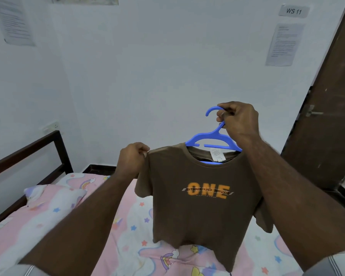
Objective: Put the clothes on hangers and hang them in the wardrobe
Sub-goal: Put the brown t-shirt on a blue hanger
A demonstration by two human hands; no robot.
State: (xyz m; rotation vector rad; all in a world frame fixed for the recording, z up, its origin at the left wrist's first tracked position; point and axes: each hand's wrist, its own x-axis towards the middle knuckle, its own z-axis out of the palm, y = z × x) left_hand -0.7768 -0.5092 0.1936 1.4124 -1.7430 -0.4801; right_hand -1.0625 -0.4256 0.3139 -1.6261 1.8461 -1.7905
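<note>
Brown soft cotton T-shirt point(197, 196) looks light and limp, left hand point(132, 156) pinching its shoulder, right hand point(239, 120) gripping the blue plastic hanger point(209, 139) neck at centre frame.

both arms raised, left hand point(132, 156) pinching, right hand point(239, 120) gripping

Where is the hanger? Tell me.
Head view, right of centre: the blue hanger is held up over the bed by the right hand, inside the brown shirt neck.
</note>
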